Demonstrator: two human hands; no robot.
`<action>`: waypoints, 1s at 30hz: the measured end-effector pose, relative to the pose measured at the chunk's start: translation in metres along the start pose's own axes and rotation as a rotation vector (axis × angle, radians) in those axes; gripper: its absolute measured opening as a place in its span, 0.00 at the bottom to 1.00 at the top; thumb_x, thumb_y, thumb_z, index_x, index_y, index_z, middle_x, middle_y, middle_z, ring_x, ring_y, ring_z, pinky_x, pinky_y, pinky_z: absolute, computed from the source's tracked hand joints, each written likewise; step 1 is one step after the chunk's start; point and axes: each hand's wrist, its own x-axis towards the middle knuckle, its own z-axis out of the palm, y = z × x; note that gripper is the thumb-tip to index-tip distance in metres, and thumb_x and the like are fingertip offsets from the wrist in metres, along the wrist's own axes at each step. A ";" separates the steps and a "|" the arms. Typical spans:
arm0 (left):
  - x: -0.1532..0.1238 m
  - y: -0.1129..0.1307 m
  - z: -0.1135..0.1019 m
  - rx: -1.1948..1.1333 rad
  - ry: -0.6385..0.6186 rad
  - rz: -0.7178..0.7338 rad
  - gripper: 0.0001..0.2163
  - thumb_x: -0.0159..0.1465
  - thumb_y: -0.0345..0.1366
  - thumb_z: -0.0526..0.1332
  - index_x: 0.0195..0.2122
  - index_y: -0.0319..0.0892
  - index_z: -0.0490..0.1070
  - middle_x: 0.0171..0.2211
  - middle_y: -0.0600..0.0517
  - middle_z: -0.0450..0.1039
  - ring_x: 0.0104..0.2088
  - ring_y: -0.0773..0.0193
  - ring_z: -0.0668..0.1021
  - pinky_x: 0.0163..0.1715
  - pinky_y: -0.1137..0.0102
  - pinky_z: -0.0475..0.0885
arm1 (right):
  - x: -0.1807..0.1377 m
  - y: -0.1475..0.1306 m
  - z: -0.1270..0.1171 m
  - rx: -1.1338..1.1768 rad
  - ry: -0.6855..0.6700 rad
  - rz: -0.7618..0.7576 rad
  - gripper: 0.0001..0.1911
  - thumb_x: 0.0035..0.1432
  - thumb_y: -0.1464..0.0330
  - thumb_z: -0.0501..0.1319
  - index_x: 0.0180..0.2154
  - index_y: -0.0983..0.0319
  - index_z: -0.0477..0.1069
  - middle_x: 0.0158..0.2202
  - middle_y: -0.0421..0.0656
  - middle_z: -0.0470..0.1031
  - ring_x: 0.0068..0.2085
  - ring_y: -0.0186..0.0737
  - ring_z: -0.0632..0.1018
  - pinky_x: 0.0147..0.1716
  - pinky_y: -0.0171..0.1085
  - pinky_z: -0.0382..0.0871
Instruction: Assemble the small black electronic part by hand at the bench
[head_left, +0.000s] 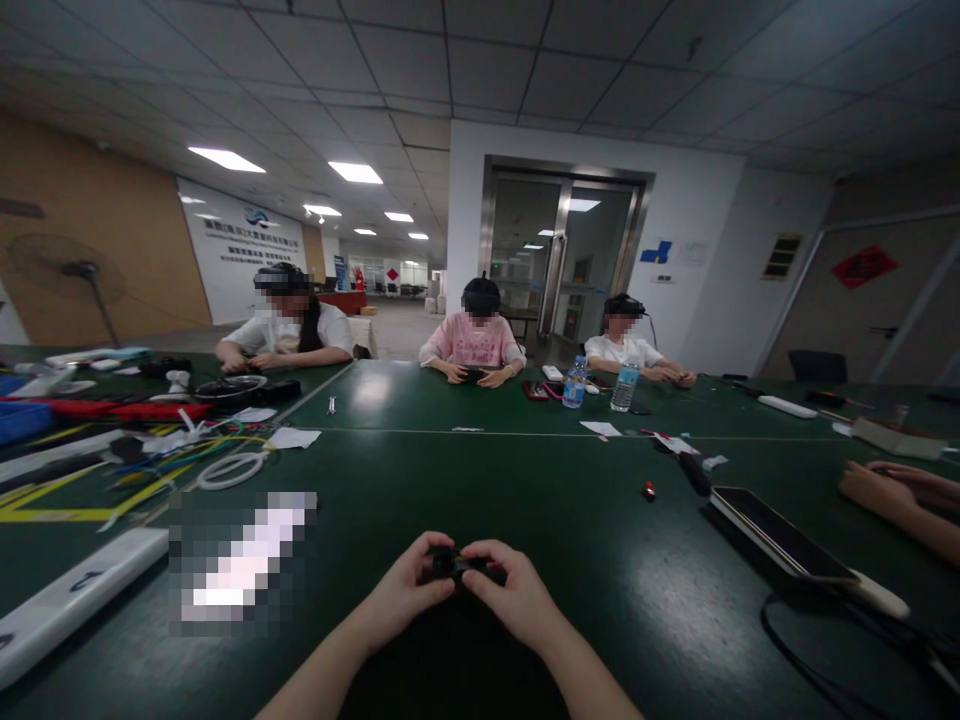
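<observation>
Between my two hands is a small dark object (459, 566), held just above the green table (525, 480) near its front edge. Its kind is too small and dark to make out. My left hand (415, 585) pinches its left end between thumb and fingers. At the right end, my right hand (510, 585) grips it the same way, thumb in front and fingers behind. The fingers hide much of the object. A small red item (649, 491) lies on the table beyond my right hand.
A white power bank-like bar (82, 595) and a blurred-out bright patch (251, 560) lie left, with coiled white cable (232, 468) behind. A phone (780, 533) lies right. Two water bottles (625, 385) stand farther back. Several people sit around; another person's hands (892, 495) are at right.
</observation>
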 end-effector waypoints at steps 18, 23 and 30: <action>0.000 0.003 0.001 -0.026 -0.017 -0.036 0.19 0.56 0.36 0.64 0.47 0.45 0.61 0.40 0.51 0.72 0.40 0.60 0.75 0.42 0.64 0.66 | -0.001 -0.004 0.001 0.025 -0.021 -0.008 0.10 0.49 0.68 0.61 0.37 0.57 0.70 0.42 0.39 0.72 0.45 0.42 0.71 0.45 0.40 0.62; -0.002 0.009 0.004 -0.023 -0.029 -0.053 0.18 0.55 0.36 0.65 0.45 0.45 0.62 0.39 0.52 0.72 0.39 0.61 0.75 0.41 0.65 0.66 | -0.002 -0.005 0.001 0.037 -0.019 0.009 0.09 0.49 0.68 0.61 0.36 0.57 0.69 0.41 0.39 0.72 0.44 0.41 0.72 0.44 0.40 0.63; -0.002 0.007 0.003 -0.023 -0.021 -0.033 0.18 0.56 0.36 0.65 0.45 0.45 0.62 0.37 0.52 0.72 0.38 0.61 0.75 0.41 0.65 0.66 | 0.000 -0.002 0.000 0.150 0.057 0.018 0.09 0.49 0.67 0.62 0.36 0.59 0.70 0.45 0.41 0.70 0.48 0.43 0.70 0.50 0.43 0.60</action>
